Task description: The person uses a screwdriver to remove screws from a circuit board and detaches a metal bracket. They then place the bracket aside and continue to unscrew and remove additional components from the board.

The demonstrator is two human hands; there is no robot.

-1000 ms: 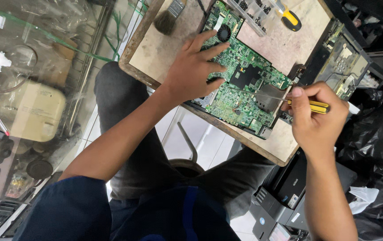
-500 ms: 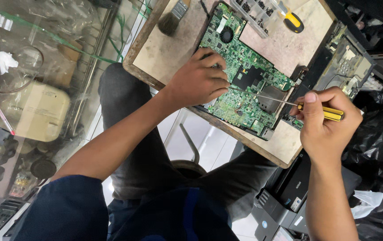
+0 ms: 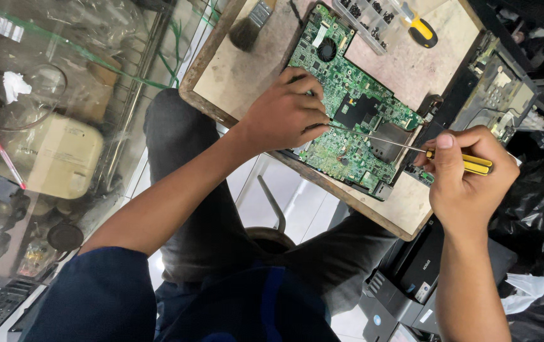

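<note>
**Inspection: circuit board under a thin screwdriver on the wooden worktop**

I am looking down at a green circuit board (image 3: 348,101) that is lying flat on a worn wooden board (image 3: 240,69), tilted across it, with its lower edge near the worktop's front edge.

Handling judgement: I am rating the circuit board as light, stiff and fragile. It is a thin plate crowded with small parts, a dark square chip and a small round fan. I would be taking hold of it only by its bare edges or corners, never by the parts on its face. The screwdriver (image 3: 411,149) looks light and rigid, with a long thin metal shaft and a yellow handle; its tip could easily be slipping and scratching the board.

Left hand (image 3: 284,117): it is resting palm down on the left edge of the circuit board, fingers curled and pressed together, fingertips bearing on the board close to the screwdriver's tip. The forearm is reaching in from lower left.

Right hand (image 3: 468,180): it is pinching the yellow handle between thumb and curled fingers, thumb on top, holding the shaft nearly level and pointing left across the board.

Nearby: a second yellow-handled tool (image 3: 421,28) and a clear parts tray (image 3: 373,16) are lying at the far edge.
</note>
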